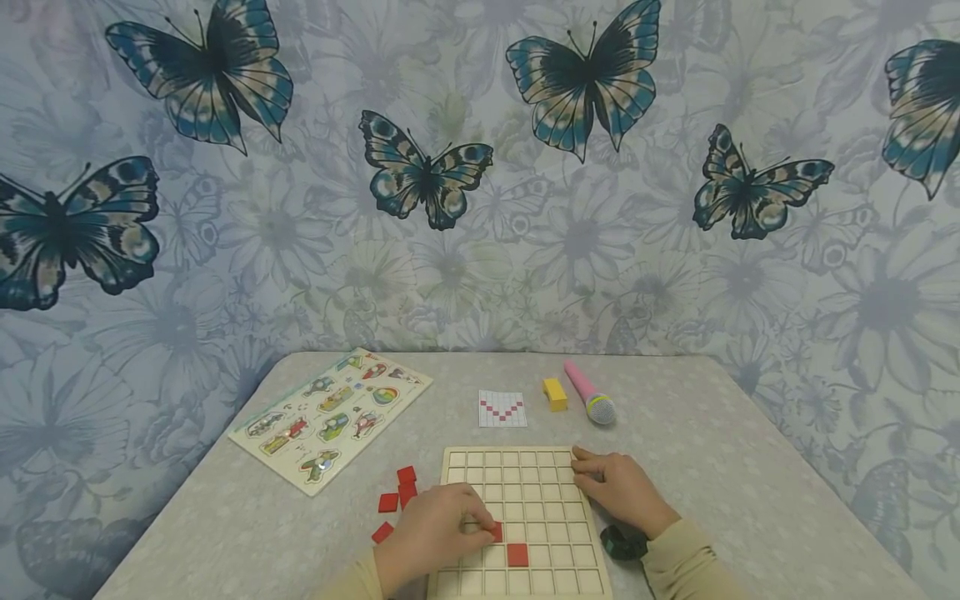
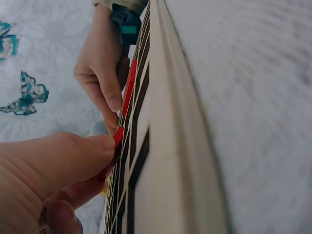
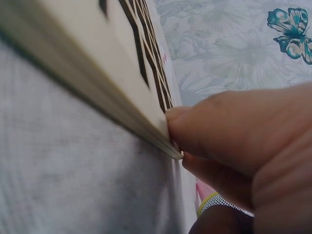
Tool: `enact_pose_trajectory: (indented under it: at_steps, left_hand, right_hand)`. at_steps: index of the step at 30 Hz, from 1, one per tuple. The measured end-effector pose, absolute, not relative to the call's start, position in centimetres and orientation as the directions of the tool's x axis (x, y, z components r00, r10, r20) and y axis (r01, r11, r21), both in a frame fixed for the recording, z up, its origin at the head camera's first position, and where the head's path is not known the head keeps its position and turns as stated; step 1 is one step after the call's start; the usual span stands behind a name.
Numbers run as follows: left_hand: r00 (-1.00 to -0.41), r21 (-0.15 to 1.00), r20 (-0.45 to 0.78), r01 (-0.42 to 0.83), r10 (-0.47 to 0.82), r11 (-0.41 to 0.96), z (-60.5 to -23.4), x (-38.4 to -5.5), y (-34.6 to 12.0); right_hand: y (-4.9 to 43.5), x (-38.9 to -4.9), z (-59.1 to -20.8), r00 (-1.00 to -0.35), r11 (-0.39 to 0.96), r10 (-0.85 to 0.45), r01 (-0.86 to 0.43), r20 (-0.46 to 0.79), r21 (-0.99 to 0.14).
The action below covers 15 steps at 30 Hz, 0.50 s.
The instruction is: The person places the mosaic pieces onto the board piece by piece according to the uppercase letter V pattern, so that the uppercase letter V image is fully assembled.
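Note:
A pale wooden grid board (image 1: 553, 513) lies on the table in front of me. My left hand (image 1: 435, 527) pinches a red square tile (image 1: 497, 532) between thumb and fingers at the board's left-middle cells. In the left wrist view that tile (image 2: 118, 136) is tilted, its edge right at the grid ridges. Another red tile (image 1: 517, 555) sits flat in a cell just below and to the right. My right hand (image 1: 626, 493) grips the board's upper right edge, thumb on the top face in the right wrist view and fingers by the corner.
Several loose red tiles (image 1: 387, 502) lie left of the board, partly behind my left hand. Beyond the board are a small card (image 1: 502, 421) with a red V pattern, a yellow block (image 1: 555, 395) and a pink toy microphone (image 1: 588, 393). A picture puzzle board (image 1: 300, 408) lies back left.

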<state>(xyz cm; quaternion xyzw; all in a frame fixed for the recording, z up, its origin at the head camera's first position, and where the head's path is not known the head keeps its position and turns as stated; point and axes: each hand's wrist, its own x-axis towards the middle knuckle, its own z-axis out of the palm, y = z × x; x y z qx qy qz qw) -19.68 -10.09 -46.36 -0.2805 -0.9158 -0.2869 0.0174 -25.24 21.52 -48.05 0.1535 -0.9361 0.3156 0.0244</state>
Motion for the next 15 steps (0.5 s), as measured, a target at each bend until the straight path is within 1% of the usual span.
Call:
enact_pose_trajectory:
  at_steps: [5, 12, 15]
  left_hand:
    - [-0.839, 0.548, 0.199, 0.524, 0.507, 0.652, -46.71, -20.0, -9.9]
    - [-0.835, 0.563, 0.21, 0.529, 0.509, 0.635, -47.02, -20.1, -9.96]
    - [-0.844, 0.584, 0.191, 0.508, 0.501, 0.633, -46.96, -20.02, -10.14]
  right_hand:
    - [21.48, -25.19, -47.91, -0.954, 0.753, -0.268, -0.296, 0.136, -0.588]
    - [21.46, -25.05, -47.84, -0.954, 0.751, -0.271, -0.295, 0.132, -0.591]
    - [21.47, -25.0, -47.76, -0.951, 0.746, -0.276, -0.303, 0.139, -0.593]
